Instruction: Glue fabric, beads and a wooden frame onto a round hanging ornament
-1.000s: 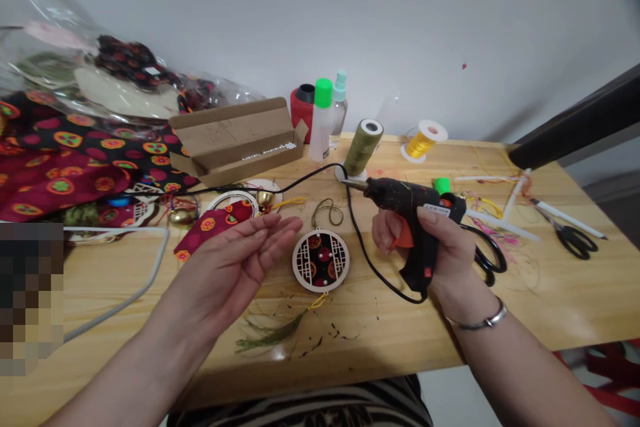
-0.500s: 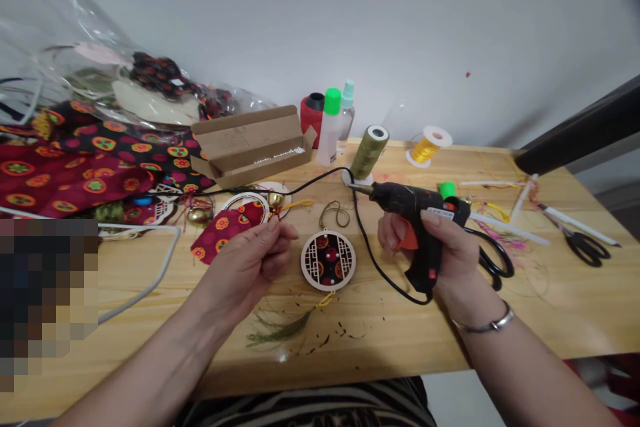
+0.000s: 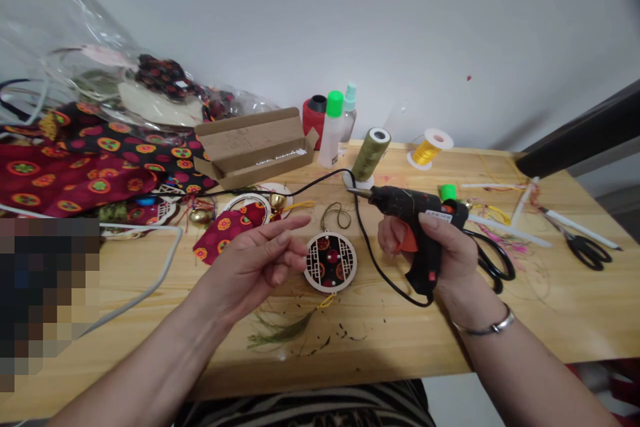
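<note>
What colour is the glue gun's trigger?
The trigger is orange, seen best in the head view.

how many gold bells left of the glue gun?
2. One bell sits beyond the left hand; the other bell is farther left, near the fabric pile. More may be hidden there.

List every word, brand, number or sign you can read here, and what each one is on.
No text reads clearly.
White label on the glue gun in the right hand: printed marks, too small and blurred.
Green-capped bottle: small dark patch near its base, too small to tell if it is print.
Striped garment: apparent lettering, cut off by the bottom edge.
</note>
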Demonstrator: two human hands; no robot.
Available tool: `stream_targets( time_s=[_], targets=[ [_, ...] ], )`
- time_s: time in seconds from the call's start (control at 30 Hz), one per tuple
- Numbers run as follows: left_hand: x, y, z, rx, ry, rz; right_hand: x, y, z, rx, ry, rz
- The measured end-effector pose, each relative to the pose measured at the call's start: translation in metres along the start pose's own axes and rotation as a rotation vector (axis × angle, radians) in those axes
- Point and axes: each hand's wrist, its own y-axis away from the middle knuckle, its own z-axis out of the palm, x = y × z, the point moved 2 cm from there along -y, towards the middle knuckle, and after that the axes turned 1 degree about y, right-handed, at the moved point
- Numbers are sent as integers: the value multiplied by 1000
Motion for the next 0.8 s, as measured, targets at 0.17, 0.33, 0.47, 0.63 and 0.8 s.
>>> stream_targets(
  time_s=[0.17, 0.33, 0.47, 0.63, 0.8],
  targets=[
    [-3, 0, -2, 29, -82, 0, 0, 0, 0, 1, 5, 7],
    [-4, -2, -2, 41, -107, 89, 0, 1, 0, 7, 2, 18],
    [-5, -1, 0, -12, -86, 98, -1, 1, 0, 2, 23, 17],
    [-6, -2, 0, -3, -111, 76, -1, 2, 2, 25, 54, -11],
    [-3, -3, 0, 69, -135, 92, -5, 7, -3, -52, 206, 25]
  ],
)
